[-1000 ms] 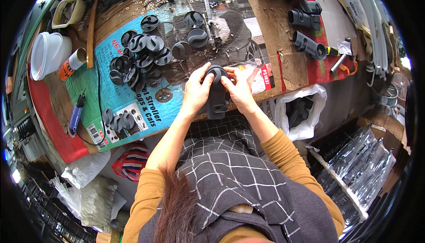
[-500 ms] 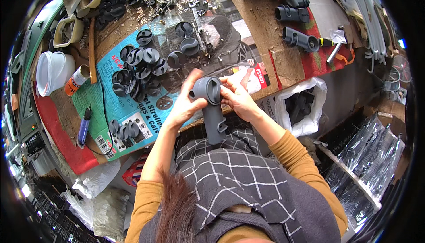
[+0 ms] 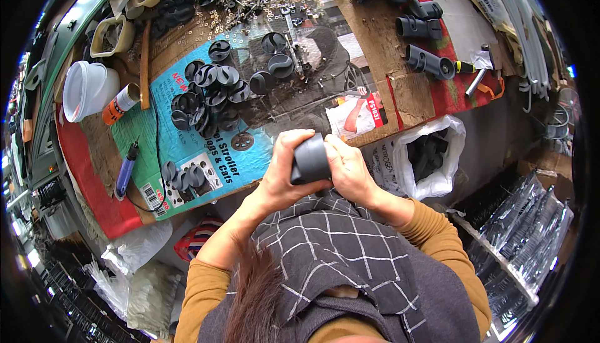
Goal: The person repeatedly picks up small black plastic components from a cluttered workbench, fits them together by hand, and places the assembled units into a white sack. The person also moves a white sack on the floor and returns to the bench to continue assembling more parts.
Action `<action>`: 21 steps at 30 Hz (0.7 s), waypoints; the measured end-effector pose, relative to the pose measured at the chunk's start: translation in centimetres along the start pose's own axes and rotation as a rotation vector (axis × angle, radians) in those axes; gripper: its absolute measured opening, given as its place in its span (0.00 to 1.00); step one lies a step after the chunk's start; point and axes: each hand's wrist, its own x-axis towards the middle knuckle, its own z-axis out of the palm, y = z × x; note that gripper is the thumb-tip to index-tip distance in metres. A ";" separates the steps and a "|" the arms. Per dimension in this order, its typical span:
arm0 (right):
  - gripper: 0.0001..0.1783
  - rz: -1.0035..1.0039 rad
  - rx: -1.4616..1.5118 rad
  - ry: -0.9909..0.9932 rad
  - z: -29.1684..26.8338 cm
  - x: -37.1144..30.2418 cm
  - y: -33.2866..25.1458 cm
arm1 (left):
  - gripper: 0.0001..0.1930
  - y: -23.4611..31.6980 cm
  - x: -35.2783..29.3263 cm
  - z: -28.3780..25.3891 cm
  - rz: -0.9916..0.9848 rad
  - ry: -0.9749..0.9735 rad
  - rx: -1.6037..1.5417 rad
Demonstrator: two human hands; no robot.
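Note:
A dark grey plastic tube fitting [image 3: 310,160] is gripped between my two hands at the near edge of the table. Its wide round end points up towards me, and most of its shaft is hidden. My left hand [image 3: 282,169] wraps around its left side, thumb along the bottom. On the other side my right hand [image 3: 351,171] presses against it with bent fingers. Beyond them, a pile of round black knobs [image 3: 205,75] with S-shaped ridges lies on a printed cardboard sheet [image 3: 259,149]. Several smaller black pieces [image 3: 181,175] sit nearer on the left.
Similar grey fittings [image 3: 427,62] line the right side, beside a hammer [image 3: 478,80]. A wrench [image 3: 292,37] lies among loose nuts and screws. Leftward are a white tub [image 3: 87,90], an orange can [image 3: 120,104] and a corded purple screwdriver [image 3: 127,171]. A white-lined bin [image 3: 451,149] stands below the table.
The fitting has tipped from shaft-down with its knob showing to its round end facing me. Both hands have shifted nearer to me and closed more tightly around it.

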 end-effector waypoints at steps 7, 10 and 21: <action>0.30 0.009 0.203 -0.006 -0.2 0.8 0.6 | 0.42 -1.1 1.9 0.0 -0.002 0.307 -0.068; 0.45 -0.016 0.006 -0.262 0.5 -0.4 0.4 | 0.38 -1.6 2.8 0.2 0.036 0.488 0.052; 0.44 -0.005 -0.256 -0.051 1.7 -1.3 0.9 | 0.28 -2.8 2.7 1.9 -0.450 0.549 -0.785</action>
